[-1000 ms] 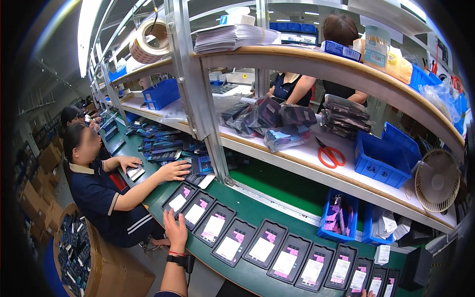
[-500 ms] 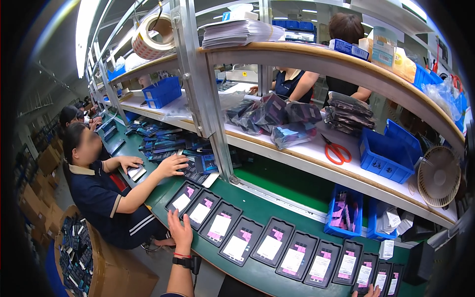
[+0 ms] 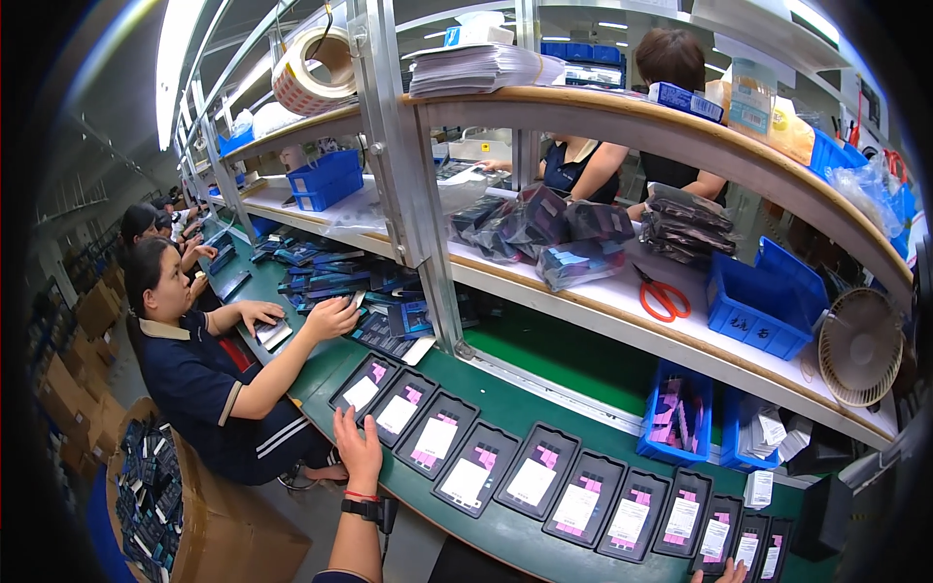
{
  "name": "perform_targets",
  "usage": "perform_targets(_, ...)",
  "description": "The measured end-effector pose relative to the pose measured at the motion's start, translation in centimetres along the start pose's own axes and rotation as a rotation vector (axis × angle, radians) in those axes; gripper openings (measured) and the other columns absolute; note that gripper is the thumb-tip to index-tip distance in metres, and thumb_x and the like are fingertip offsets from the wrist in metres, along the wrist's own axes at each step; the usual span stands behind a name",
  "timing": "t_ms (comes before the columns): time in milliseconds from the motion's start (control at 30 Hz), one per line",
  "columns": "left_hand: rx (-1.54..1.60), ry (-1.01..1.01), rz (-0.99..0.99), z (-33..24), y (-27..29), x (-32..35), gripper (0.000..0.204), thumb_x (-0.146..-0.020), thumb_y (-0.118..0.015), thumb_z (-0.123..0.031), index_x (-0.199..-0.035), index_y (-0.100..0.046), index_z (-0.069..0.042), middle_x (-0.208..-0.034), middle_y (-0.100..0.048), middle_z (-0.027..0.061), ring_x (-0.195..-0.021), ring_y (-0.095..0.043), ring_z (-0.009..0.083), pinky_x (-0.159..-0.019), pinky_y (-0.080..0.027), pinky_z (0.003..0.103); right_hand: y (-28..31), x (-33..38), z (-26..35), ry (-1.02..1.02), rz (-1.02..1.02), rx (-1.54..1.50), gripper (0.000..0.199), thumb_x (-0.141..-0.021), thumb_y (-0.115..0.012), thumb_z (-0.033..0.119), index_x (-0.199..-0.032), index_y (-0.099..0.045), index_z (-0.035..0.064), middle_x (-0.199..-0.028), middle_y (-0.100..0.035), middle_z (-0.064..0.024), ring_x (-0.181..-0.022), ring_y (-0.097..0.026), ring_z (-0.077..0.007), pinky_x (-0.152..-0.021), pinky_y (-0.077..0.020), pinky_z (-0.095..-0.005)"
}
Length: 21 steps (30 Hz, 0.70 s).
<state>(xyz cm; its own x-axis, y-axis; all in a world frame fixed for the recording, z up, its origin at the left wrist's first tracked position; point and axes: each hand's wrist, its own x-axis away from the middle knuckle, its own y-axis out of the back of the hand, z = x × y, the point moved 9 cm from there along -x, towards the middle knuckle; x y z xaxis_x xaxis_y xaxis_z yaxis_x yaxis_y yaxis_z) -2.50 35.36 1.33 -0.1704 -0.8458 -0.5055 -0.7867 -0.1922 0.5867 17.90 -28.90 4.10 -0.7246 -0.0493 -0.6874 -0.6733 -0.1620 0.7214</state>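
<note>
Right now left hand lies flat at the near edge of the green belt, fingers spread and released, grasping nothing; fingertips just short of the first black tray at its 12 o'clock. Right hand only shows fingertips at the 6 o'clock rim of the picture, touching the belt edge below the far trays; can't tell its grip.

Trays: a row of black trays runs from 9 to 5 o'clock along the belt, each carrying a flat piece with a white label and a small pink label (print too small to tell). Second tray sits just beside the first.

Containers outward:
- blue bin at 4 o'clock on the belt, holding pink-and-white tagged pieces
- next bin just right of it, clear bagged parts
- blue bin on the white shelf at 3 o'clock, contents hidden
- blue bin on the shelf at 10 o'clock

Also on the shelf: dark foil bags piled at 12 o'clock, orange scissors beside them, small fan at 3 o'clock. Top shelf: label roll at 11 o'clock, paper stack at 12.

Co-worker in dark uniform at 9 o'clock, one hand on a dark stack. Cardboard box at 7 o'clock, full of dark parts.
</note>
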Motion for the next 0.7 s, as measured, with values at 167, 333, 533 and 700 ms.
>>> perform_targets(167, -0.03, -0.036, 0.001, 0.9, -0.4, 0.4, 0.047, -0.091, -0.05, -0.032, -0.12, -0.049, 0.004, -0.133, -0.036, 0.0286, -0.124, -0.036, 0.0415, -0.101, -0.03, 0.046, 0.2, 0.1, 0.0, 0.004, -0.066, -0.031, 0.053, -0.082, -0.061, 0.047, -0.118, -0.057, 0.0081, -0.125, -0.05, -0.0156, -0.118, -0.044, -0.0337, -0.101, -0.033, -0.0468)
perform_targets(333, -0.042, -0.042, 0.01, 0.6, -0.4, 0.3, 0.046, -0.091, -0.05, -0.031, -0.12, -0.049, 0.004, -0.133, -0.036, 0.0288, -0.123, -0.037, 0.042, -0.101, -0.031, 0.046, 0.7, -0.2, 0.3, -0.037, -0.047, -0.055, 0.053, -0.082, -0.061, 0.046, -0.118, -0.057, 0.0065, -0.125, -0.05, -0.0162, -0.119, -0.044, -0.0346, -0.102, -0.032, -0.0466)
perform_targets(533, -0.045, -0.047, -0.006, 0.0, -0.1, 0.3, 0.045, -0.091, -0.051, -0.031, -0.12, -0.05, 0.004, -0.133, -0.036, 0.0292, -0.122, -0.037, 0.0421, -0.1, -0.031, 0.046, 0.6, -0.5, 0.4, -0.027, 0.006, -0.085, 0.052, -0.082, -0.062, 0.042, -0.119, -0.055, 0.0054, -0.126, -0.048, -0.0185, -0.12, -0.042, -0.0362, -0.102, -0.0309, -0.048)
perform_targets(700, -0.043, -0.038, -0.019, 0.2, -0.1, 0.3, 0.045, -0.09, -0.051, -0.031, -0.119, -0.05, 0.004, -0.133, -0.036, 0.0293, -0.123, -0.036, 0.0419, -0.1, -0.031, 0.047, 0.1, -0.1, 0.4, 0.009, 0.025, -0.073, 0.051, -0.083, -0.061, 0.04, -0.119, -0.054, 0.0052, -0.126, -0.048, -0.0195, -0.119, -0.042, -0.037, -0.103, -0.0301, -0.0488)
